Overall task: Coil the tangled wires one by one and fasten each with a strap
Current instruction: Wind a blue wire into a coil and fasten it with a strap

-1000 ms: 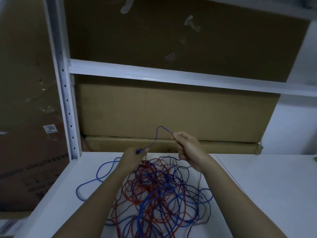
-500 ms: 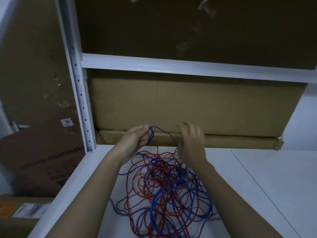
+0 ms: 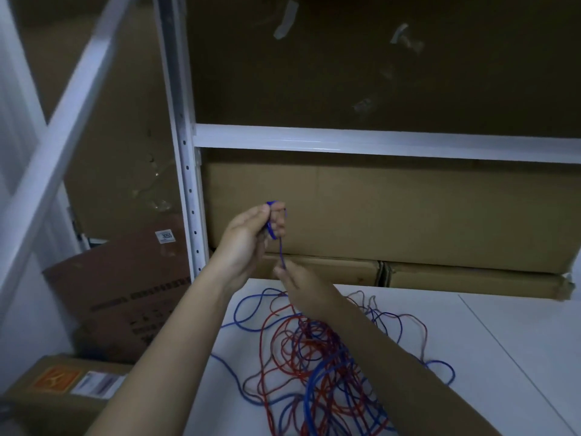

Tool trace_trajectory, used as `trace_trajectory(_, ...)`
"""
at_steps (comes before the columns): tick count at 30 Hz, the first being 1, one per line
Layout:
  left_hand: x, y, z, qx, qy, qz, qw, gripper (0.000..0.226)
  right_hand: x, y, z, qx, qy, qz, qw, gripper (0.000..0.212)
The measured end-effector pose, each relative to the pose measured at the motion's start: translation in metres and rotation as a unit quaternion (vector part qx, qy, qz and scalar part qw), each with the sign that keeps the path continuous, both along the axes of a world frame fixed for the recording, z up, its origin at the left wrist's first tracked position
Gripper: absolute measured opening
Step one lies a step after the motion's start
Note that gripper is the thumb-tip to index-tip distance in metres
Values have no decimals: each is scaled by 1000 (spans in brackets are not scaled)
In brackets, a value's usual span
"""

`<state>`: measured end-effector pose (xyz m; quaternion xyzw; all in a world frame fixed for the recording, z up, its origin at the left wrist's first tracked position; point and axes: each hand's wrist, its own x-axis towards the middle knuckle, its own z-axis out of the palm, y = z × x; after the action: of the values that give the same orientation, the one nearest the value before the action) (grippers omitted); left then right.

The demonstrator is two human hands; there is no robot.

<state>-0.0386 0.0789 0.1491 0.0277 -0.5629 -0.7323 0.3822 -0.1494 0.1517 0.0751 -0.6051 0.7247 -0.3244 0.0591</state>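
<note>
A tangle of red and blue wires (image 3: 317, 360) lies on the white table (image 3: 503, 357). My left hand (image 3: 251, 234) is raised above the table's back edge and grips a small coil of the blue wire (image 3: 271, 229) wound round its fingers. From that coil a blue strand (image 3: 282, 251) drops straight down to my right hand (image 3: 301, 287), which pinches it just above the tangle. No strap is in view.
Cardboard boxes (image 3: 377, 215) stand against the back of the table under a white shelf rail (image 3: 377, 141). A white upright post (image 3: 185, 171) rises at the left. More boxes (image 3: 125, 294) sit on the floor to the left, past the table's edge.
My left hand has risen with blue wire now wound round its fingers. My right hand has dropped below it and pinches the strand. The view has swung left.
</note>
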Motion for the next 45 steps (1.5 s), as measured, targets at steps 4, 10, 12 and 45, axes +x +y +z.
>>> trace_trajectory(4, -6, -15, -4, -52, -22, 112, 992, 19, 12, 3, -19, -47, 341, 2, 939, 52)
trace_trajectory(10, -7, -32, -40, -408, -226, 189, 865, 16, 0, 27, 7, -253, 404, 23, 879, 25)
trace_trajectory(12, -6, -29, -42, -421, -253, 133, 861, 15, -11, 31, 22, -285, 421, 17, 861, 28)
trace_trajectory(45, -6, -25, -61, -456, -315, 78, 829, 25, -28, 39, 27, -115, -146, -34, 982, 11)
